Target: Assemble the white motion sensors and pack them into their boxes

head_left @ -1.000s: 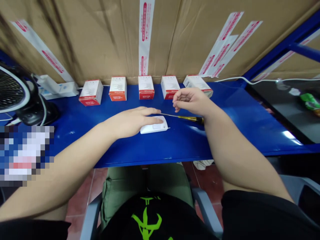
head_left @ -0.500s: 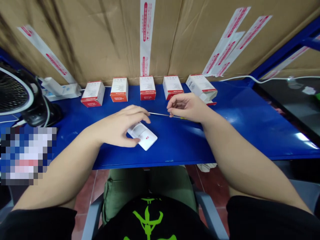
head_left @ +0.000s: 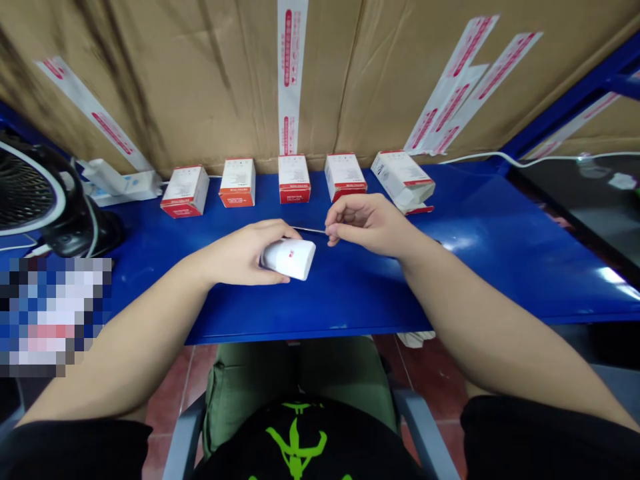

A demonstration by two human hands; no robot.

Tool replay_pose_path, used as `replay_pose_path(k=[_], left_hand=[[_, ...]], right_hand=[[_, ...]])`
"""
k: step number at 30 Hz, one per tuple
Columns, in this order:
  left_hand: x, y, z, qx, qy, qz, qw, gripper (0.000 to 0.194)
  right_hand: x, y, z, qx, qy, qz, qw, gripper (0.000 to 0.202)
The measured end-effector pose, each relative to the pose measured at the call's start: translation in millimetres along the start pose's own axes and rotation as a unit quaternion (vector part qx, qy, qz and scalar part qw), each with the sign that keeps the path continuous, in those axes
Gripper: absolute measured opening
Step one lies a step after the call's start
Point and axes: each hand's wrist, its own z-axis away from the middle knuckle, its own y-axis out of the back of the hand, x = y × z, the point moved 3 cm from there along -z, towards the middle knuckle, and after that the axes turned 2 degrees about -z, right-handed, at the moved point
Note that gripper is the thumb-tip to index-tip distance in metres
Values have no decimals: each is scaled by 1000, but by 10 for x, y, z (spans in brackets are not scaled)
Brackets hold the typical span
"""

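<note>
My left hand (head_left: 250, 257) is wrapped round a white motion detector (head_left: 296, 259) with a small red mark, its front end tilted up off the blue table. The fingers and palm cover the rear of the detector. To the right, my right hand (head_left: 363, 223) is closed, thumb against the curled fingers; whether anything sits in that pinch is hidden. A thin metal screwdriver shaft (head_left: 311, 230) shows between the two hands, its right part covered by my right hand.
Red-and-white boxes, such as this one (head_left: 294, 179), line the back of the blue table (head_left: 320, 307). The rightmost box (head_left: 404, 179) has an open flap. A black fan (head_left: 75, 220) and a power strip (head_left: 125, 189) stand at left. Cardboard (head_left: 200, 73) rises behind.
My left hand has closed round the detector and raised and turned it from lying flat. My right hand has moved slightly left and towards me, its thumb now against the fingers.
</note>
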Motion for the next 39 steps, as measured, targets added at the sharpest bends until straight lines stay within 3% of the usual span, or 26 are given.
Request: replay_pose_path(k=[5,8,12,21,31,39], left_hand=[[-8,56,3,88,8,3,996,51],[-26,43,-3,99,3,-6,995,52],[-66,12,-13,105,7,-19,994,54],[-62,-40,-13,169,-16,-77,983,52],[-26,-116,-34,245,-26,-198,949,46],[23,-185,-58,270,29,-223,936,46]], right_hand=[[-59,-168,27,-21,82,-8,996,10],[-51,-226,25,-18,132,26,991,7],[-40,-265,18,-13,148,38,988,6],[-26,-255,-8,13,129,18,991,5],[63,-217,-53,65,-3,-46,997,26],[96,-227,-74,110,22,-68,991,24]])
